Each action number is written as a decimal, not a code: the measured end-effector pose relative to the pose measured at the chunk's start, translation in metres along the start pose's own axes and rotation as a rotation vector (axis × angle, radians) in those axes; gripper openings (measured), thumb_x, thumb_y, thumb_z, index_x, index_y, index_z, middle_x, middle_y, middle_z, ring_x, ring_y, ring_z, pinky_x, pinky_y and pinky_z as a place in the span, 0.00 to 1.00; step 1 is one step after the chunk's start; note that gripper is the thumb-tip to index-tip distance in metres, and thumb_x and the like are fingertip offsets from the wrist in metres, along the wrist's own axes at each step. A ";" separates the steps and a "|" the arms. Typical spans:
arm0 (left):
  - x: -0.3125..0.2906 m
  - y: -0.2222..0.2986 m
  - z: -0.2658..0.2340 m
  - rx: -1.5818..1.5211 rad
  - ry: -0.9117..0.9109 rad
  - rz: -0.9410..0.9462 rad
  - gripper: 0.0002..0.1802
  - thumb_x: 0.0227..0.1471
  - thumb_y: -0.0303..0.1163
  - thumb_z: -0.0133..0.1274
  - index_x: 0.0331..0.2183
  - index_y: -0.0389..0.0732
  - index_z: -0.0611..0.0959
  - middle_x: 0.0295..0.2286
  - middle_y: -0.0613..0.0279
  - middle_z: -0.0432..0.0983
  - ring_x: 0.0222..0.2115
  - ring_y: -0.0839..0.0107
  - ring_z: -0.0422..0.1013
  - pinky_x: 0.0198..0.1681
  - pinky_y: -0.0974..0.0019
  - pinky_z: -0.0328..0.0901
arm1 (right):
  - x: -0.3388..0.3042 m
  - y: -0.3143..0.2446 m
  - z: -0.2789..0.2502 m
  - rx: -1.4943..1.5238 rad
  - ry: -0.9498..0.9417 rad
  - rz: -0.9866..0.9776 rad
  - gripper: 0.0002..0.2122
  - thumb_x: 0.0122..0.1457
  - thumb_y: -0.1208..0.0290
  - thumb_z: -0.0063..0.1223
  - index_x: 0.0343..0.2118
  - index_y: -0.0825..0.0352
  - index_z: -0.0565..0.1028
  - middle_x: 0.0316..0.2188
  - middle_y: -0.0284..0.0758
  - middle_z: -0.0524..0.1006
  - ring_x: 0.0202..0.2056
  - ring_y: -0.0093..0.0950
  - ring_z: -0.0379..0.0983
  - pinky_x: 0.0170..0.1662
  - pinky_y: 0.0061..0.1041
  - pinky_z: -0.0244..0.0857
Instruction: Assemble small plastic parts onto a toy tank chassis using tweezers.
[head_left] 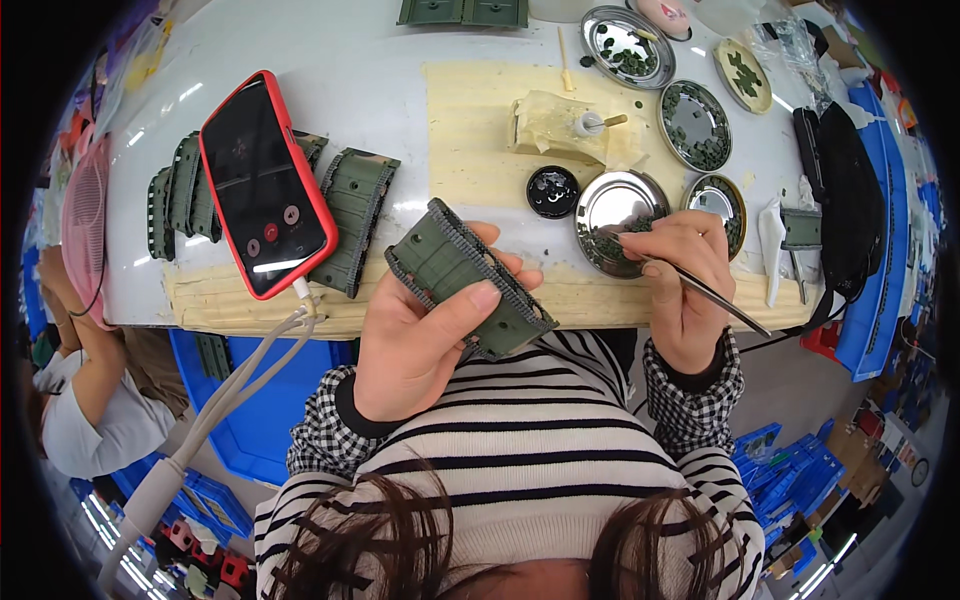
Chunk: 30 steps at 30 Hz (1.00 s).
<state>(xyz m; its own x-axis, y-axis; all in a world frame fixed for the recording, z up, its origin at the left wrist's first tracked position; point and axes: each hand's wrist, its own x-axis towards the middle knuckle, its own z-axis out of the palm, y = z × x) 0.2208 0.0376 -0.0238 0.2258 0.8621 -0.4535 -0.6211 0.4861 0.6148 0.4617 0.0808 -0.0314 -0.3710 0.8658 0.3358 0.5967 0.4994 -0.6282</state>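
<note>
Carefully: your left hand (pixel 410 340) is clamped on the curved green part (pixel 445 265) near the front edge of the desk (pixel 400 110), and your right hand (pixel 690 285) pinches metal tweezers (pixel 733 307) over the silver dish (pixel 610 196); a slack thumb could drop the part, a hasty stroke scatter the small green pieces (pixel 603 250) inside

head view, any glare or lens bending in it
Head view: bright reflections on the silver dish by the right hand; a pale streak low on the phone, probably glare; also in the head view, the long blue tray bows at right, and the corners are black
</note>
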 end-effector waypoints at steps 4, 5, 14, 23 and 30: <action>0.000 0.003 0.008 0.061 -0.040 0.096 0.33 0.53 0.21 0.50 0.58 0.41 0.57 0.46 0.49 0.69 0.46 0.59 0.71 0.49 0.55 0.70 | 0.001 0.001 0.002 0.005 0.021 0.003 0.06 0.54 0.72 0.54 0.32 0.67 0.79 0.26 0.34 0.76 0.36 0.32 0.66 0.41 0.28 0.60; 0.000 0.003 0.013 0.079 -0.038 0.145 0.34 0.54 0.21 0.50 0.59 0.40 0.56 0.47 0.49 0.68 0.46 0.59 0.72 0.49 0.55 0.70 | 0.001 0.000 0.003 0.010 0.037 0.008 0.06 0.51 0.73 0.57 0.32 0.66 0.79 0.26 0.33 0.76 0.35 0.32 0.66 0.40 0.27 0.60; 0.001 -0.002 0.004 0.164 -0.225 0.034 0.07 0.61 0.27 0.45 0.40 0.35 0.73 0.37 0.59 0.70 0.42 0.74 0.68 0.49 0.66 0.67 | 0.011 -0.024 -0.011 0.090 0.011 -0.077 0.08 0.49 0.74 0.56 0.34 0.66 0.80 0.28 0.32 0.77 0.35 0.32 0.67 0.40 0.28 0.63; 0.013 -0.003 0.007 0.489 -0.302 0.193 0.14 0.65 0.36 0.38 0.33 0.37 0.72 0.28 0.69 0.66 0.31 0.82 0.61 0.40 0.75 0.59 | 0.028 -0.041 0.000 0.042 -0.009 -0.460 0.17 0.38 0.61 0.60 0.32 0.63 0.80 0.28 0.28 0.76 0.34 0.30 0.69 0.34 0.26 0.66; 0.015 -0.006 0.006 0.532 -0.270 0.227 0.12 0.64 0.33 0.38 0.31 0.37 0.71 0.28 0.69 0.66 0.31 0.82 0.61 0.39 0.76 0.58 | 0.027 -0.048 0.002 0.044 -0.035 -0.468 0.15 0.41 0.64 0.61 0.32 0.68 0.79 0.29 0.33 0.76 0.32 0.32 0.72 0.32 0.28 0.69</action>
<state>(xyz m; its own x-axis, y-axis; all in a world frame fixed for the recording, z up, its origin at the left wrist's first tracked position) 0.2326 0.0486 -0.0309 0.3571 0.9238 -0.1381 -0.2336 0.2315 0.9444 0.4219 0.0799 0.0066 -0.6172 0.5457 0.5668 0.3286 0.8334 -0.4444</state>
